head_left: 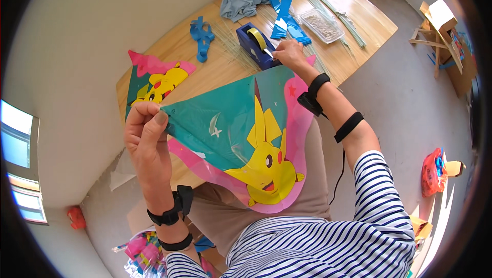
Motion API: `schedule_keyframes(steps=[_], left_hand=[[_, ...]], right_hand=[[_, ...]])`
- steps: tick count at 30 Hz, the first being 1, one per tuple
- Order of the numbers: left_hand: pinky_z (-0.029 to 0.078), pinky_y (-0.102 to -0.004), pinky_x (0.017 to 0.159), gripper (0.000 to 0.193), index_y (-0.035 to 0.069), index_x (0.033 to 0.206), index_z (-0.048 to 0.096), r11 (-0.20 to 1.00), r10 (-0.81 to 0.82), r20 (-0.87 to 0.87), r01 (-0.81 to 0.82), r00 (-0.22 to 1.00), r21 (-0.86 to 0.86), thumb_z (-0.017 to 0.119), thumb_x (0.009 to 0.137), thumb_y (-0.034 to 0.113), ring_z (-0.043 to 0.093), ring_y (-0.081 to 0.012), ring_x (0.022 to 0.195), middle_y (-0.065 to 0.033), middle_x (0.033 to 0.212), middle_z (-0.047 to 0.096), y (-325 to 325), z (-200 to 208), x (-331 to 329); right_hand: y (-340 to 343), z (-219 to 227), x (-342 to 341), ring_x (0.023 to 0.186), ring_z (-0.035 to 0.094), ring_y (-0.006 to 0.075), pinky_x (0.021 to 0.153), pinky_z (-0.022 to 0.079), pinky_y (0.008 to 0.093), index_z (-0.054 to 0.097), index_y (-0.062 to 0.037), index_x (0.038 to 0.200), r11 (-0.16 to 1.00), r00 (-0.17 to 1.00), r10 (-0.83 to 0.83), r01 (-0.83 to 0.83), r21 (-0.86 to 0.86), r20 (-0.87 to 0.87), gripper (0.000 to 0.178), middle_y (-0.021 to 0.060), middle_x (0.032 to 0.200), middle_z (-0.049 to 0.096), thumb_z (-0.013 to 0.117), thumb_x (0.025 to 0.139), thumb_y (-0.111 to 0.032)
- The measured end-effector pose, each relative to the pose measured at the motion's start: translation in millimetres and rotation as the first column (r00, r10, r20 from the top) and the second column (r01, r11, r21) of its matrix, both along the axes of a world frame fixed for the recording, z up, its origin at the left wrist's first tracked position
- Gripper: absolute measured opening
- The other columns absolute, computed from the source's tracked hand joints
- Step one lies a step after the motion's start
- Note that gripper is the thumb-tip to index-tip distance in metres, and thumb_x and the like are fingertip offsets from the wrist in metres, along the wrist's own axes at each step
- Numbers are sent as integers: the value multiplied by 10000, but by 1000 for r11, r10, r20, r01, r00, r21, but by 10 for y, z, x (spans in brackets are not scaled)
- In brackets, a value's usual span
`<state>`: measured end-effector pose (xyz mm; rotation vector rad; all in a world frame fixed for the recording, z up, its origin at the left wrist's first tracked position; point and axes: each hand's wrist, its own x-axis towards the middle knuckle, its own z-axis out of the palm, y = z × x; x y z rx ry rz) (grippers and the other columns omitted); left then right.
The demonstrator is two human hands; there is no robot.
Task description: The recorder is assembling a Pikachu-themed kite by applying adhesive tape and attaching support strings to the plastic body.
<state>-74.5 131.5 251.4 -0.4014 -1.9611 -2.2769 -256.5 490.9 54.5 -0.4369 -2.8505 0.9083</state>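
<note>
Between thumb and fingers, my left hand (147, 132) pinches the left corner of a thin plastic kite sail (220, 119), green with a pink border and a yellow cartoon figure. The sail hangs over my lap, its far edge near the table. My right hand (291, 55) is closed at the cutting end of a dark blue tape dispenser (247, 47), fingertips on the end of the tape (269, 53). A yellowish tape roll (256, 38) sits in the dispenser. Another sail (159, 80) of the same print lies on the table to the left.
On the wooden table (171, 47) are blue ribbon strips (201, 37), a bunched grey-blue cloth (242, 2), thin rods (346, 22) and a clear box (322, 26) of small pieces. A pile of colourful sheets (145, 250) lies low left. A red bag (433, 173) stands right.
</note>
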Motion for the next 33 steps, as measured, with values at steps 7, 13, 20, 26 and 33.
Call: schedule_keyframes(steps=[7, 13, 20, 26, 33], left_hand=[[501, -234, 799, 85, 64, 1033, 631, 1000, -22, -1, 22, 1000, 11, 660, 983, 126, 630, -67, 845, 8, 932, 660, 8, -45, -44], [500, -236, 802, 90, 61, 1031, 631, 1000, 8, 12, -8, 1000, 6, 661, 983, 131, 632, -70, 848, 7, 931, 658, -11, -80, -64], [499, -244, 814, 98, 61, 1030, 633, 1000, 7, 19, -7, 1000, 24, 667, 980, 137, 629, -72, 852, 7, 931, 658, -27, -92, -62], [501, -245, 819, 98, 62, 1030, 637, 1000, 6, 21, -7, 1000, 25, 671, 978, 137, 632, -73, 857, 5, 935, 661, -35, -96, -57], [506, -247, 824, 91, 64, 1032, 640, 1000, -4, 16, 3, 1000, 28, 670, 978, 131, 635, -70, 867, 8, 944, 665, -36, -97, -53]], right_hand=[[-26, -43, -119, 958, 709, 339, 808, 561, 451, 794, -54, 775, 961, 997, -1, -21, -276, -77, 178, 186, 912, 748, 816, 699, -213], [-4, -98, -58, 831, 661, 197, 740, 537, 359, 723, 2, 893, 834, 997, -10, -34, -550, -76, 153, 86, 866, 707, 718, 816, -130], [-49, -104, 346, 850, 648, 197, 730, 569, 383, 694, -9, 954, 426, 975, -134, -107, -898, -180, 123, 70, 905, 670, 700, 893, -116], [-142, -182, 581, 820, 648, 181, 804, 603, 387, 662, 19, 983, 365, 968, -202, -65, -929, -148, 117, 63, 913, 633, 661, 943, -90], [-231, -169, 825, 702, 657, 186, 712, 598, 351, 649, 34, 1027, -54, 935, -353, -50, -997, -28, 249, 95, 864, 662, 754, 900, -152]])
